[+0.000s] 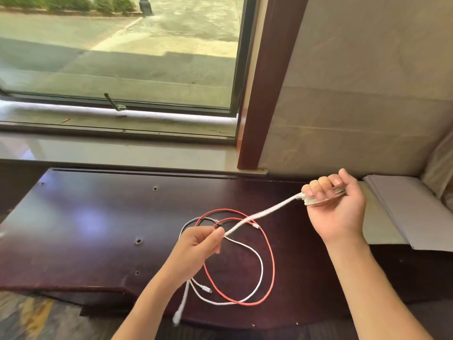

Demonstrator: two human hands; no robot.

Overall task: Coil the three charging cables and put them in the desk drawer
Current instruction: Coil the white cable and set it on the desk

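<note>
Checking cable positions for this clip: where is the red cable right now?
In the head view the red cable lies in loose loops on the dark desk, centre frame, tangled with a thin white cable, below and between the two hands.

Dark reddish-brown wooden desktop [81,231], glossy, with several small holes, its near left edge chipped and uneven. Behind it a pale stone window sill [117,153] below a dark-framed window [241,69]; small latch handle [113,102] on the lower frame. Through the glass, pavement and a row of green shrubs [73,2]. Reddish wooden upright trim [267,89] right of the window, then a beige wall [367,82]. White sheets of paper [407,212] on the right end of the desktop
</note>
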